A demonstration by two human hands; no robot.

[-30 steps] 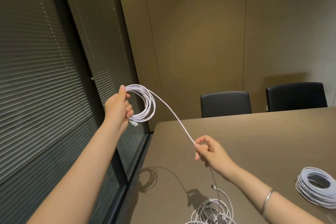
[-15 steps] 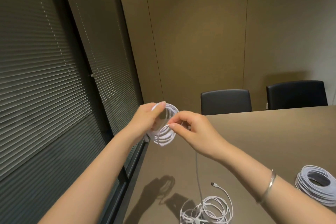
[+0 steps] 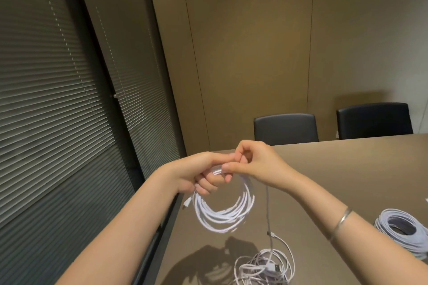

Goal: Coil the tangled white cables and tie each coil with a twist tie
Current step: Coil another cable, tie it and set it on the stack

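Smooth white plastic-sheathed cable coil (image 3: 222,213) hangs below the fingers (image 3: 209,184), above a matt brown surface (image 3: 335,169). A polished metal bangle (image 3: 340,221) gleams behind them; beyond stand black leather-look chairs (image 3: 286,128) and satin panelled walls (image 3: 250,53).

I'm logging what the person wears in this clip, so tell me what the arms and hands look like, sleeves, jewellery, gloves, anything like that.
Both forearms are bare, with no sleeves in view and no gloves. The left hand shows no ring or band that I can make out. The right hand has a thin silver bangle on its wrist, plain and smooth. No watch is visible.
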